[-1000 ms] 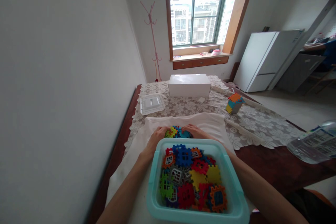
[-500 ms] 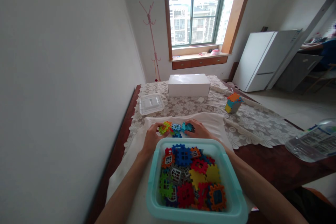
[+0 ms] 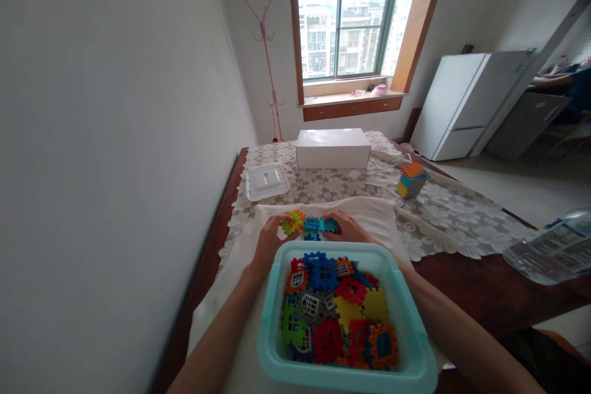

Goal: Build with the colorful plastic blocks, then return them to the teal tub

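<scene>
Head view: yellow-green toothed plastic piece (image 3: 292, 223) is pinched by left hand (image 3: 271, 237); to its right, blue toothed plastic piece (image 3: 328, 225) by right hand (image 3: 349, 228).

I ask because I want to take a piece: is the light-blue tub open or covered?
Open. Nothing covers the top of the tub, and the colourful pieces inside show plainly from above.

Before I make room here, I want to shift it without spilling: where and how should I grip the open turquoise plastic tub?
Probably grip the tub by its rim, from left and right together: it is wide, and the rim stands above the multicoloured toothed plastic pieces, leaving finger room.
</scene>
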Available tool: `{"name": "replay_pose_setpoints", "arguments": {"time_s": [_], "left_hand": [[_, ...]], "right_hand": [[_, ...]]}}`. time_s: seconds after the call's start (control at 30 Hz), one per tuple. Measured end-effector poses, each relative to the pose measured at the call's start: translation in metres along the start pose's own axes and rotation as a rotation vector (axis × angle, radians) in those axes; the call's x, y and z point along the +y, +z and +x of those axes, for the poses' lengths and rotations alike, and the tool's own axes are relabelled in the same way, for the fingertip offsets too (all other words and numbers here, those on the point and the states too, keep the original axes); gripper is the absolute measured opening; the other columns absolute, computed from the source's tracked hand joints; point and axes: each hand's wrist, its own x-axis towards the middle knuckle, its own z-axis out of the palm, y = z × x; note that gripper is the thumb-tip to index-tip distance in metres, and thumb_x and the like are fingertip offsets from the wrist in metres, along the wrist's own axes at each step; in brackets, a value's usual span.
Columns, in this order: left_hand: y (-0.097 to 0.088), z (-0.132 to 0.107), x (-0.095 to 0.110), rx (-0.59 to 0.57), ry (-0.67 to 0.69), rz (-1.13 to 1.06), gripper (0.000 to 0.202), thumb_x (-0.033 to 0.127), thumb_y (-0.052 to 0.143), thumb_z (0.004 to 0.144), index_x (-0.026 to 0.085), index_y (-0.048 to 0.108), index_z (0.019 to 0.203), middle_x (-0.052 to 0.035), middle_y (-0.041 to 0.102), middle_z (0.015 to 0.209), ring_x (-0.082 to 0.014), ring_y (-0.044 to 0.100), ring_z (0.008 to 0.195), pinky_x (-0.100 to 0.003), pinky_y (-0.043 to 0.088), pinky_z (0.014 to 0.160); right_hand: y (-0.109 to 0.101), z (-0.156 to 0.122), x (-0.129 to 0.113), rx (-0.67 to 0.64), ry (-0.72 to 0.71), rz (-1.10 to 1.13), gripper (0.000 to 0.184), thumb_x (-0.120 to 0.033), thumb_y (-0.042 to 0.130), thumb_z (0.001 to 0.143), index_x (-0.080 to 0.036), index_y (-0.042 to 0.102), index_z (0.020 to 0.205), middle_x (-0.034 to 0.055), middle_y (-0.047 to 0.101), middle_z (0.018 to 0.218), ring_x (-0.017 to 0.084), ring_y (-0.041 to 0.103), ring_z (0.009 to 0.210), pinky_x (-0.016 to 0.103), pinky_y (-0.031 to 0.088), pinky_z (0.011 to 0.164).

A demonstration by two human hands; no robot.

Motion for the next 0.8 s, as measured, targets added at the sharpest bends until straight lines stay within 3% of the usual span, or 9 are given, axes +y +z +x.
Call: {"name": "replay_pose_setpoints", "arguments": {"time_s": [0.17,0.33,0.57,0.8], "left_hand": [[0.001,-0.001,0.003,-0.133,-0.005,-0.004,0.028,0.041,0.081,0.094,0.023,0.072,0.115,-0.0150,0.079,0.137,-0.0328,0.075,0.127,-0.053,0.059,0.113],[0.002,-0.001,0.011,-0.095,-0.024,-0.028,0.025,0.039,0.079,0.094,0.024,0.070,0.113,-0.0153,0.079,0.139,-0.0326,0.076,0.124,-0.053,0.060,0.112],[0.003,0.003,0.010,-0.210,-0.066,0.045,0.032,0.034,0.077,0.090,0.022,0.075,0.119,-0.0159,0.080,0.137,-0.0371,0.075,0.128,-0.057,0.058,0.116],[0.002,0.002,0.014,-0.339,-0.017,0.142,0.049,0.020,0.076,0.082,0.024,0.077,0.130,-0.0132,0.078,0.143,-0.0363,0.069,0.139,-0.055,0.052,0.124]], "right_hand": [[-0.002,0.000,-0.006,0.025,-0.029,0.073,0.037,-0.047,0.074,0.093,-0.033,0.069,0.127,0.0160,0.073,0.143,0.040,0.069,0.134,0.059,0.055,0.119],[0.001,0.001,-0.014,0.068,-0.006,0.120,0.030,-0.048,0.074,0.095,-0.036,0.063,0.120,0.0134,0.071,0.149,0.038,0.070,0.135,0.059,0.055,0.118],[0.009,0.002,-0.005,-0.085,-0.043,-0.010,0.035,-0.036,0.077,0.093,-0.029,0.063,0.124,0.0153,0.073,0.141,0.037,0.071,0.132,0.055,0.057,0.116],[0.011,0.003,0.005,-0.098,-0.103,-0.034,0.036,-0.040,0.079,0.097,-0.025,0.061,0.125,0.0152,0.072,0.144,0.035,0.066,0.138,0.055,0.053,0.122]]}}
